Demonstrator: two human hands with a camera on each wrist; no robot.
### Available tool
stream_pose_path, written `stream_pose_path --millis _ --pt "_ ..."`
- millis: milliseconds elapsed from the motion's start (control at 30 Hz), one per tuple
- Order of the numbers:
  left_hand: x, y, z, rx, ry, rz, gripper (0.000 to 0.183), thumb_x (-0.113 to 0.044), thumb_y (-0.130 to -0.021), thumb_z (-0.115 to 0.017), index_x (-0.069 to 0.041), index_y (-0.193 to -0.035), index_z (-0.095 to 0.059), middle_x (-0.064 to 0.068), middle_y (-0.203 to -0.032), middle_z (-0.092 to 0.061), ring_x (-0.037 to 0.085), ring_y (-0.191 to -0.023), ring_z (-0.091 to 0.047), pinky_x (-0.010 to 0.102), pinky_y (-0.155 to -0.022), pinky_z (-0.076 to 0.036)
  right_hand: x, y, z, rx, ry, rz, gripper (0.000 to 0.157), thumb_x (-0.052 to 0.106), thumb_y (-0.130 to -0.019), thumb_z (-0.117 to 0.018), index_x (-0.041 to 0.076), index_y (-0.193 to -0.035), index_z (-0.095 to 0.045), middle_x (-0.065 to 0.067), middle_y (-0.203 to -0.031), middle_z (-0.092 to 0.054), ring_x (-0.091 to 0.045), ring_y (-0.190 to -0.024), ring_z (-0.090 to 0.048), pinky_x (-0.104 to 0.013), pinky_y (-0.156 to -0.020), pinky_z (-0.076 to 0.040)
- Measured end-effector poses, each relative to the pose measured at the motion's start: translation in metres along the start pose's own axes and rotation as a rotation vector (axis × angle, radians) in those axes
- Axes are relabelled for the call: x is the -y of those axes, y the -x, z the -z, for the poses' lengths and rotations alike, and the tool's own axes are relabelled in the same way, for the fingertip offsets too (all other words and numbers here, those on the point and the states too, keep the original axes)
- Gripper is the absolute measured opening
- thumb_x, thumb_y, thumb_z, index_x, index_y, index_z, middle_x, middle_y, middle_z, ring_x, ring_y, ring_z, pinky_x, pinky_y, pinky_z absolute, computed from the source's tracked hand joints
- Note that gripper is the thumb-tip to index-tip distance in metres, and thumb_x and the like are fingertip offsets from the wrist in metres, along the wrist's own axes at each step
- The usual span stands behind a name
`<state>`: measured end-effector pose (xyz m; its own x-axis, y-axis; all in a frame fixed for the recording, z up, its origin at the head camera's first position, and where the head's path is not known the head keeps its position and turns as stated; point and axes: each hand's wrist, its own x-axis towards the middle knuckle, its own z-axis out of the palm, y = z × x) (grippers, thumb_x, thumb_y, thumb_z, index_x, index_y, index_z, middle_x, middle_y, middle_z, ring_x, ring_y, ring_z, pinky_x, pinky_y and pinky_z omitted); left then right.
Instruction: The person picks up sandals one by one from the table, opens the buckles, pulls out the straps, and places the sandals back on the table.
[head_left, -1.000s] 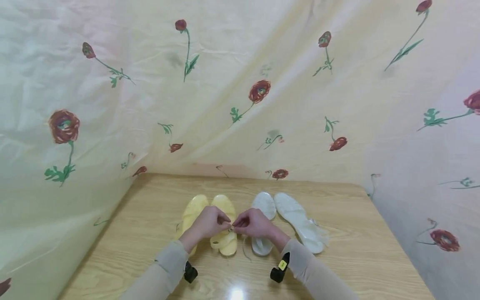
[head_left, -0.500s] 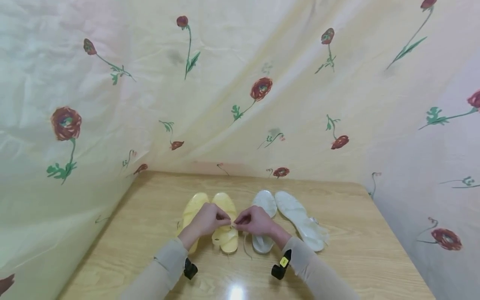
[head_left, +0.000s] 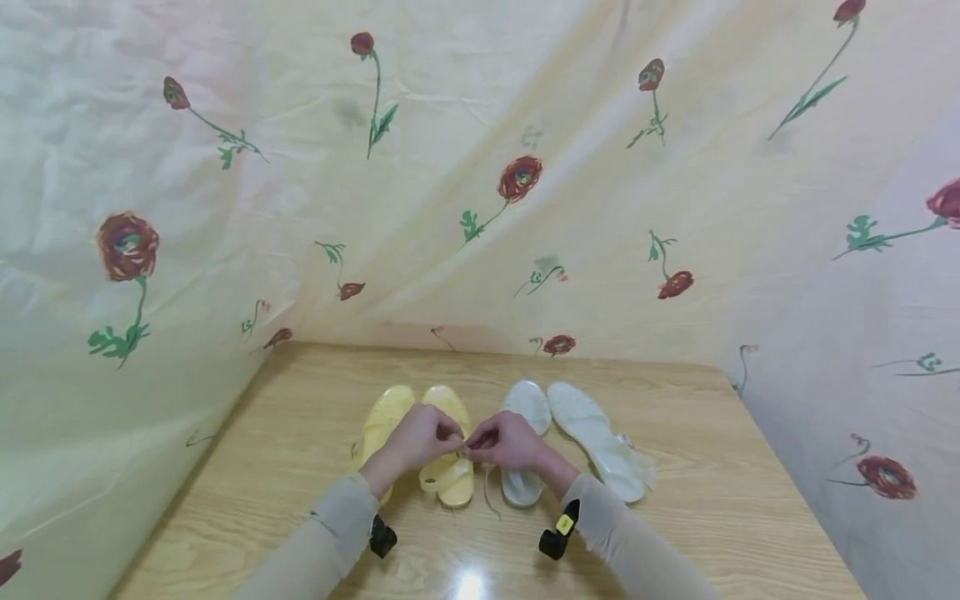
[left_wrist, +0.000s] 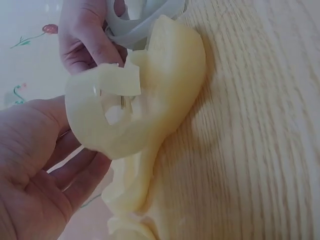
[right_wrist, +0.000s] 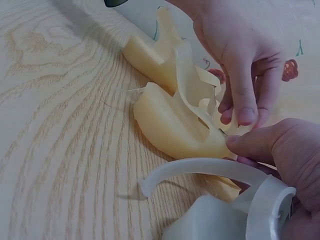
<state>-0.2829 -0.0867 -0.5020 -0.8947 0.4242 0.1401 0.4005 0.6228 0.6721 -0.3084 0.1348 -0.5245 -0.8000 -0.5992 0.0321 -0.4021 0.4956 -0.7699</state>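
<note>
Both hands meet over the inner sandal (head_left: 455,492) of a pale yellow pair. My left hand (head_left: 420,435) pinches its strap (left_wrist: 87,117) between thumb and fingers; in the left wrist view the strap curves upward as a loop. From the other side, my right hand (head_left: 512,440) pinches the strap near a small metal buckle pin (left_wrist: 123,102). Thumbs and fingertips partly hide the buckle in the right wrist view, where the left hand (right_wrist: 245,60) comes down from above. The sole of the sandal (right_wrist: 170,122) lies on the table.
The other yellow sandal (head_left: 392,408) lies to the left, partly under my left forearm. Two whitish sandals lie on the right: the nearer one (head_left: 527,406) below my right hand, the outer one (head_left: 600,442) angled. A loose white strap (right_wrist: 215,166) arches beside the work. Flowered cloth (head_left: 450,208) hangs behind the wooden table (head_left: 300,417).
The fingertips of my two hands, slightly apart half a second ago, are closer together at the strap now. The sandals have stayed in place.
</note>
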Motion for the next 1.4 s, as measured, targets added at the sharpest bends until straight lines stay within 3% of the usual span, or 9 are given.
stream_pose_path --millis 133,400,667,900,1067,1200,1300,1400 --pt "0.004 0.003 0.001 0.016 0.039 0.012 0.007 -0.017 -0.094 -0.082 -0.012 -0.092 -0.085 0.001 -0.089 -0.082 0.004 -0.068 -0.063 0.019 -0.063 -0.052 0.0 0.0 0.002 -0.011 -0.002 -0.009 0.005 0.018 -0.091 -0.084 0.014 -0.095 -0.085 -0.001 -0.089 -0.083 -0.006 -0.078 -0.076 -0.019 -0.069 -0.06" --pt "0.012 0.006 0.001 -0.056 0.055 0.03 0.007 -0.014 -0.094 -0.081 -0.008 -0.095 -0.085 0.002 -0.087 -0.082 0.005 -0.073 -0.07 0.022 -0.066 -0.058 -0.001 0.0 0.003 -0.026 0.01 -0.018 0.007 0.015 -0.089 -0.086 0.012 -0.096 -0.085 -0.003 -0.09 -0.083 -0.006 -0.078 -0.076 -0.019 -0.069 -0.061" --pt "0.01 0.005 0.0 0.014 0.013 0.026 0.012 -0.011 -0.097 -0.076 -0.005 -0.104 -0.084 0.005 -0.091 -0.081 0.004 -0.068 -0.059 0.02 -0.06 -0.05 0.0 0.0 0.0 -0.012 0.042 0.012 0.006 0.017 -0.091 -0.085 0.014 -0.096 -0.085 0.001 -0.087 -0.082 -0.003 -0.076 -0.073 -0.02 -0.068 -0.06" --pt "0.011 0.009 0.0 0.004 0.0 -0.008 0.011 -0.011 -0.099 -0.075 -0.007 -0.104 -0.084 0.007 -0.102 -0.083 0.013 -0.087 -0.072 0.023 -0.073 -0.058 -0.002 -0.001 0.001 -0.01 0.046 0.001 0.005 0.017 -0.091 -0.085 0.014 -0.094 -0.084 0.001 -0.087 -0.082 -0.006 -0.077 -0.074 -0.02 -0.069 -0.06" --pt "0.013 0.011 0.0 -0.024 -0.015 -0.035 0.011 -0.011 -0.099 -0.075 -0.007 -0.104 -0.084 0.006 -0.101 -0.083 0.014 -0.086 -0.074 0.023 -0.074 -0.058 -0.001 0.0 0.001 -0.008 0.043 0.008 0.004 0.016 -0.091 -0.084 0.014 -0.093 -0.083 0.001 -0.086 -0.081 -0.006 -0.078 -0.073 -0.021 -0.071 -0.06" --pt "0.011 0.011 -0.002 -0.022 -0.025 -0.041 0.012 -0.01 -0.097 -0.076 -0.005 -0.103 -0.084 0.007 -0.096 -0.083 0.006 -0.074 -0.067 0.02 -0.065 -0.055 0.0 0.0 0.0 -0.015 0.05 0.013 0.004 0.017 -0.091 -0.084 0.014 -0.092 -0.082 0.002 -0.085 -0.08 -0.005 -0.076 -0.071 -0.021 -0.07 -0.06" --pt "0.009 0.008 -0.003 -0.011 -0.026 -0.036 0.014 -0.014 -0.095 -0.08 -0.004 -0.103 -0.084 0.009 -0.092 -0.083 0.002 -0.058 -0.053 0.017 -0.054 -0.044 -0.001 0.0 -0.002 -0.018 0.037 0.012 0.005 0.016 -0.091 -0.084 0.013 -0.094 -0.082 0.002 -0.086 -0.08 -0.004 -0.077 -0.072 -0.02 -0.071 -0.06" --pt "0.007 0.007 -0.004 0.003 -0.03 -0.018 0.015 -0.017 -0.092 -0.084 -0.006 -0.102 -0.085 0.009 -0.092 -0.084 0.001 -0.052 -0.043 0.017 -0.05 -0.037 -0.002 -0.001 -0.004 -0.008 0.003 0.013 0.008 0.016 -0.091 -0.084 0.012 -0.097 -0.083 -0.001 -0.088 -0.081 -0.005 -0.078 -0.073 -0.02 -0.071 -0.06"
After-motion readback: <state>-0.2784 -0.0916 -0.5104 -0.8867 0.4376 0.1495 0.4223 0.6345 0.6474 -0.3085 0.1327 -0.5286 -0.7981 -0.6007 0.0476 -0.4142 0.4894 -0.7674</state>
